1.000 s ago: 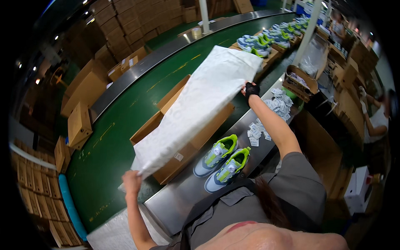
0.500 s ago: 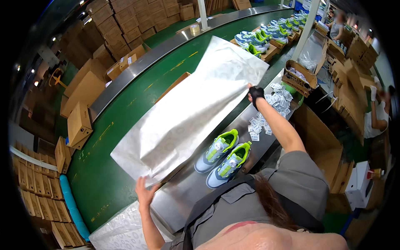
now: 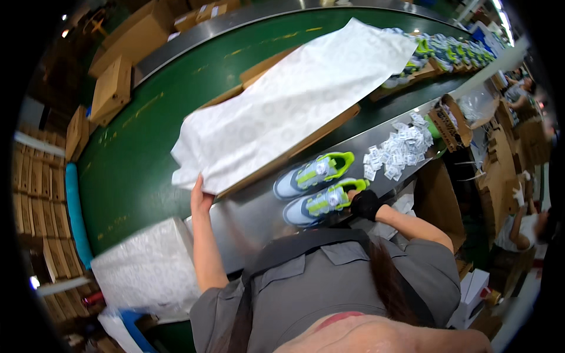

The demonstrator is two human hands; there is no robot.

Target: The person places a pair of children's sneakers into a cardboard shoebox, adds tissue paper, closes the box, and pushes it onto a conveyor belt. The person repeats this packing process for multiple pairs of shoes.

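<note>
A large white sheet of wrapping paper [image 3: 282, 106] lies spread over an open brown cardboard box [image 3: 318, 132], whose edges show around it. My left hand [image 3: 202, 199] is closed on the sheet's near left corner, beside the box's end. On the metal ledge stand two light blue and lime green sneakers side by side. My right hand [image 3: 365, 204], in a black fingerless glove, grips the heel collar of the nearer sneaker [image 3: 318, 205]; its fingertips are partly hidden there. The farther sneaker [image 3: 306, 176] stands untouched between that one and the box.
A heap of small white sachets [image 3: 400, 147] lies on the metal ledge [image 3: 235, 226] at right. Sneakers on cardboard [image 3: 447, 53] line the green conveyor [image 3: 141, 159] at far right. A stack of white paper [image 3: 144, 265] sits at lower left. Co-workers are at the right.
The sheet has come down flatter over the box. My right hand has let go of its far right part and moved back to the nearer sneaker's heel. My left hand stays at its corner.
</note>
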